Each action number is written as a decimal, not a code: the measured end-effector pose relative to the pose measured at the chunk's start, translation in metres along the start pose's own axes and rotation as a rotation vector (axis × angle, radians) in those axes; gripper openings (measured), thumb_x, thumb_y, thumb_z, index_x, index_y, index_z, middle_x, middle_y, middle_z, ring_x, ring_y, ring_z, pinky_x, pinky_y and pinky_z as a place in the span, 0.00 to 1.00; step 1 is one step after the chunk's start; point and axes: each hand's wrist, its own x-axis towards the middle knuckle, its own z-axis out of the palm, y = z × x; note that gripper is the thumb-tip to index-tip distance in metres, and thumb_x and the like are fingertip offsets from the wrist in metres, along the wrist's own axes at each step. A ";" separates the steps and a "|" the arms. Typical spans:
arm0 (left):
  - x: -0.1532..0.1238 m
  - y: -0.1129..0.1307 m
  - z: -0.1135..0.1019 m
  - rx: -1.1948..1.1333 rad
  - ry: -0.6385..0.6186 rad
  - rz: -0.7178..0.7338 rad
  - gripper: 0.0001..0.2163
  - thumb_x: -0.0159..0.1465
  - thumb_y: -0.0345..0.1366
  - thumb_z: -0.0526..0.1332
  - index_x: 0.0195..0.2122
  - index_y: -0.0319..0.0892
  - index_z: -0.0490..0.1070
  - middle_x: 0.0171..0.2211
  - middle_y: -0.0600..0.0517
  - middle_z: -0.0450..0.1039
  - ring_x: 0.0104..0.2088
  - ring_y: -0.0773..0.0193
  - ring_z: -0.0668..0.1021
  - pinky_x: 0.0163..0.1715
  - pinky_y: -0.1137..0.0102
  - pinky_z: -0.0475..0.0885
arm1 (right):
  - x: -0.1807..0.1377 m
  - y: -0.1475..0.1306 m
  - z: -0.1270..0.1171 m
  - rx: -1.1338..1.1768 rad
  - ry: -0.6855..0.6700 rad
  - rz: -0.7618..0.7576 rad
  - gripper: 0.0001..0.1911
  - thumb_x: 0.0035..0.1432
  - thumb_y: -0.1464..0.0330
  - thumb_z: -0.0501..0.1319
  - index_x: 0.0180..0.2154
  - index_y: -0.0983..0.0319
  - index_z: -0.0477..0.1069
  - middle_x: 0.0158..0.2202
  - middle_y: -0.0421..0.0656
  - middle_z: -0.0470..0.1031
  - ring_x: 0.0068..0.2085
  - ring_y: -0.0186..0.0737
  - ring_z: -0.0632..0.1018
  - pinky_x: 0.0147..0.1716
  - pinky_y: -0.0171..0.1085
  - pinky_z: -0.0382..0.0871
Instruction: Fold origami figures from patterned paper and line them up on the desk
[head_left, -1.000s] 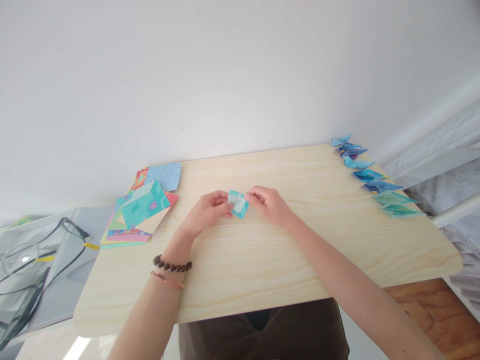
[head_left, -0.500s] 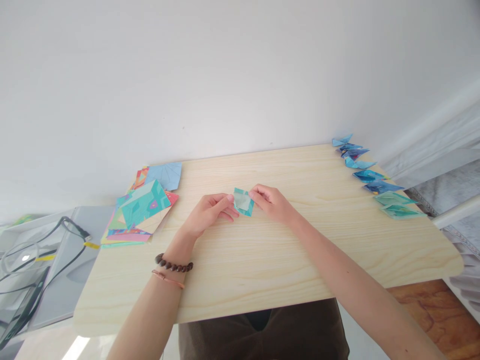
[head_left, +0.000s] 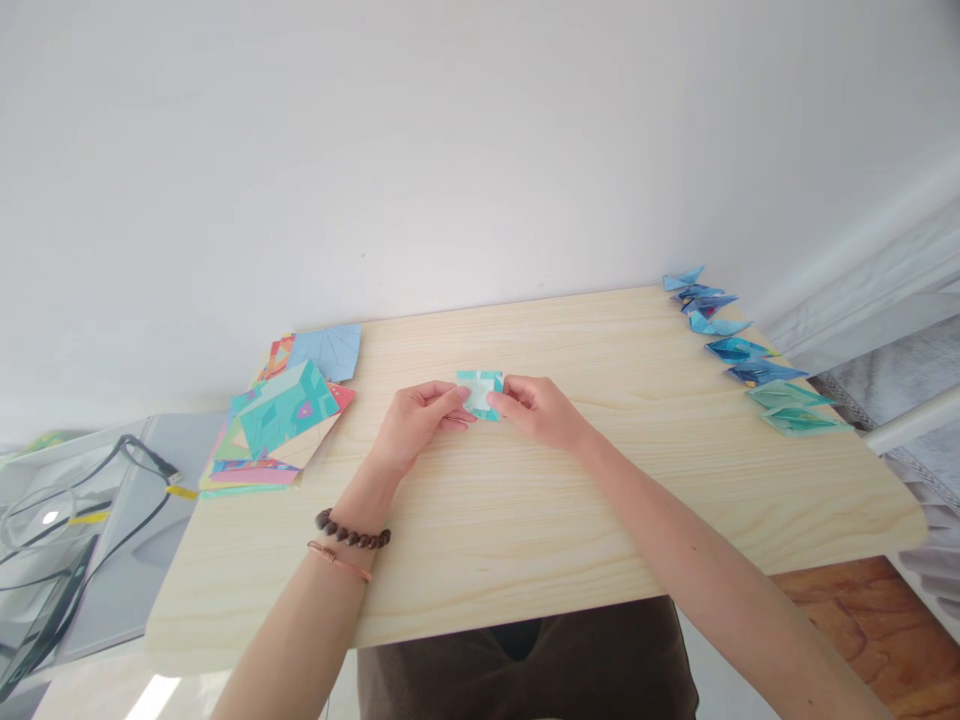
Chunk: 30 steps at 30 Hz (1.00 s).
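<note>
A small folded teal paper square (head_left: pixel 480 390) lies at the middle of the light wooden table (head_left: pixel 525 520). My left hand (head_left: pixel 420 418) pinches its left side with curled fingers. My right hand (head_left: pixel 536 408) pinches its right lower corner, fingers closed on the paper. A bead bracelet and a thin cord band sit on my left wrist. Part of the paper is hidden under my fingertips.
A stack of coloured patterned paper sheets (head_left: pixel 285 420) lies at the table's left end. A row of several folded blue and teal paper shapes (head_left: pixel 742 355) runs along the right edge. Cables and a grey surface (head_left: pixel 90 520) are left of the table, a white wall behind.
The teal paper has turned from a tilted diamond to a squarer position and shifted slightly away from me. Both hands stayed pinched on it.
</note>
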 end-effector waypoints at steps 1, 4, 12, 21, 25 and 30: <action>0.000 0.000 0.001 -0.008 0.000 0.005 0.13 0.54 0.42 0.65 0.34 0.36 0.75 0.30 0.48 0.76 0.32 0.63 0.77 0.31 0.72 0.74 | 0.001 0.002 0.001 0.000 0.004 0.003 0.20 0.57 0.54 0.52 0.23 0.62 0.60 0.21 0.36 0.57 0.24 0.30 0.60 0.23 0.31 0.53; -0.001 -0.001 0.000 -0.029 -0.011 0.008 0.14 0.53 0.41 0.65 0.35 0.36 0.75 0.33 0.47 0.77 0.35 0.62 0.77 0.32 0.72 0.74 | 0.002 0.006 0.002 0.028 -0.009 0.005 0.19 0.58 0.55 0.52 0.24 0.62 0.61 0.22 0.36 0.57 0.24 0.30 0.60 0.23 0.31 0.53; 0.000 0.000 -0.002 -0.070 -0.067 -0.001 0.12 0.54 0.41 0.65 0.33 0.35 0.75 0.31 0.47 0.77 0.33 0.64 0.77 0.34 0.71 0.74 | 0.003 0.007 -0.001 0.073 -0.031 -0.005 0.19 0.58 0.55 0.51 0.23 0.62 0.58 0.21 0.35 0.55 0.23 0.29 0.58 0.22 0.31 0.51; -0.003 0.002 -0.005 0.242 -0.104 0.145 0.15 0.56 0.42 0.62 0.41 0.39 0.72 0.34 0.48 0.77 0.33 0.62 0.77 0.34 0.68 0.72 | 0.000 0.003 -0.004 -0.142 -0.101 -0.074 0.17 0.56 0.61 0.56 0.20 0.62 0.58 0.19 0.34 0.56 0.22 0.28 0.58 0.22 0.31 0.51; 0.000 -0.002 -0.009 0.609 0.041 0.228 0.13 0.56 0.44 0.61 0.36 0.41 0.75 0.31 0.51 0.77 0.29 0.65 0.75 0.30 0.71 0.69 | 0.001 0.006 -0.005 -0.227 -0.012 -0.073 0.12 0.54 0.61 0.59 0.26 0.62 0.68 0.24 0.36 0.66 0.26 0.30 0.65 0.27 0.31 0.57; 0.001 -0.004 -0.009 0.819 0.086 0.276 0.11 0.58 0.44 0.59 0.34 0.43 0.75 0.30 0.52 0.77 0.30 0.64 0.75 0.32 0.71 0.68 | 0.003 0.012 -0.008 -0.278 0.031 -0.080 0.12 0.50 0.60 0.64 0.34 0.60 0.72 0.30 0.38 0.72 0.28 0.32 0.67 0.30 0.33 0.59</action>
